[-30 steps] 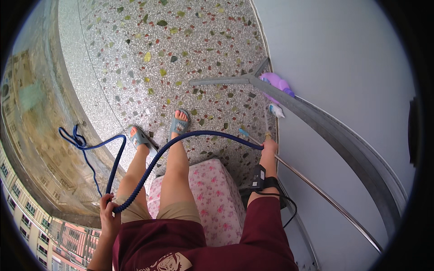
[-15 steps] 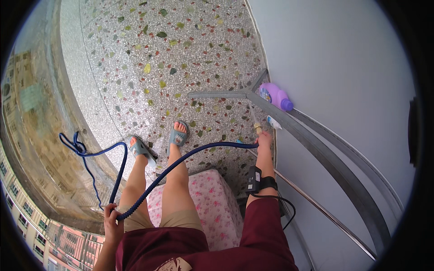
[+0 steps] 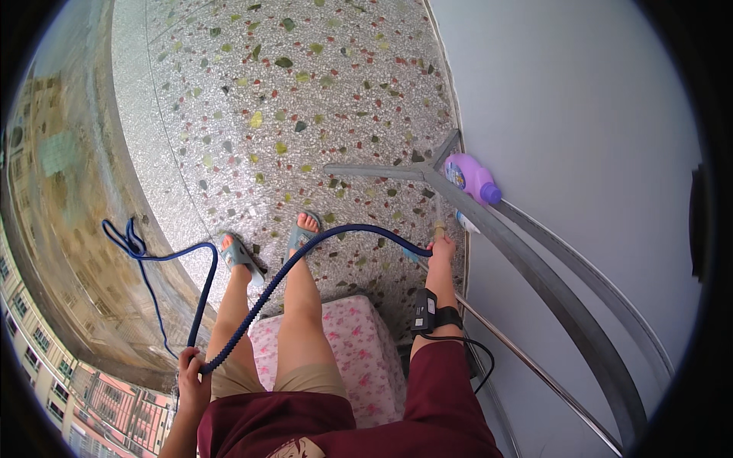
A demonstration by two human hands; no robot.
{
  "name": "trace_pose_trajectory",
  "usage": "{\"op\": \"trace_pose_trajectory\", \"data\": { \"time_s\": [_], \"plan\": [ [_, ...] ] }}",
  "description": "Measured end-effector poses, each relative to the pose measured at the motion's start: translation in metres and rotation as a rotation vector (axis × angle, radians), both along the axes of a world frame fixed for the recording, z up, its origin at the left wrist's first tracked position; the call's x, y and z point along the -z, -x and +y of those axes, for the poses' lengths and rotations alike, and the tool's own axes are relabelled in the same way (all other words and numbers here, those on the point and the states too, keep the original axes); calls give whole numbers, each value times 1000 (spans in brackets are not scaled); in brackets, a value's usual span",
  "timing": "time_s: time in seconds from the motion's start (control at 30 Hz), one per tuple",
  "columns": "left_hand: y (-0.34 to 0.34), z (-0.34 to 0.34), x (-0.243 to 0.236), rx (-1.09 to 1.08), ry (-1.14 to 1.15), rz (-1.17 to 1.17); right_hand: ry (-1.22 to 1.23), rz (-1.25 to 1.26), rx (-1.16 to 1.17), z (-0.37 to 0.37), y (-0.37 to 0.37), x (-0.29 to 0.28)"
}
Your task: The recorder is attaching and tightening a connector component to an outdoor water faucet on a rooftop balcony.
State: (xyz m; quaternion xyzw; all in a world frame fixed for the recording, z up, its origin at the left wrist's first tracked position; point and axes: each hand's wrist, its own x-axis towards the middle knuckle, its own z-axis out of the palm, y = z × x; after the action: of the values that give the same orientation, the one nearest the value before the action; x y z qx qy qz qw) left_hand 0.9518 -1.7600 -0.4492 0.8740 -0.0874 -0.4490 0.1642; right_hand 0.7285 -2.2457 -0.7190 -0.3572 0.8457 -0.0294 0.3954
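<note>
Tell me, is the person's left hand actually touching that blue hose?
Touching. The head view shows the left hand closed around the blue hose, with no gap between them.

Apparent home balcony, speckled floor (image 3: 366, 99), buildings (image 3: 57, 385) outside

Speckled terrazzo flooring (image 3: 366, 91), its pale ground set with green, yellow and rust-red chips, carries a whitish sheen on its left part and meets a smooth, pale blue-grey wall (image 3: 565, 107) at right. Grey metal legs (image 3: 534, 275) fork into a Y before that wall, and a pink floral-covered seat (image 3: 363, 351) stands at lower centre. A mottled brown surface (image 3: 92, 305) curves along the left, beyond it daylit cream and coral buildings (image 3: 38, 336) with rows of windows (image 3: 59, 391).
</note>
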Motion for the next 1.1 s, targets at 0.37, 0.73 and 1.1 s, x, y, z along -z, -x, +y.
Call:
{"op": "trace_pose_trajectory", "data": {
  "time_s": [0.37, 0.73, 1.1],
  "plan": [
    [-47, 127, -28, -61, 30, -20, -289, -85, -247, 189, -99, -17],
    [-129, 417, -133, -304, 32, -112, 34, -212, -656, 390, -369, -142],
    [-48, 971, -365, -857, 55, -470, -204, -393, -763, 938, -432, -388]
  ]
}}
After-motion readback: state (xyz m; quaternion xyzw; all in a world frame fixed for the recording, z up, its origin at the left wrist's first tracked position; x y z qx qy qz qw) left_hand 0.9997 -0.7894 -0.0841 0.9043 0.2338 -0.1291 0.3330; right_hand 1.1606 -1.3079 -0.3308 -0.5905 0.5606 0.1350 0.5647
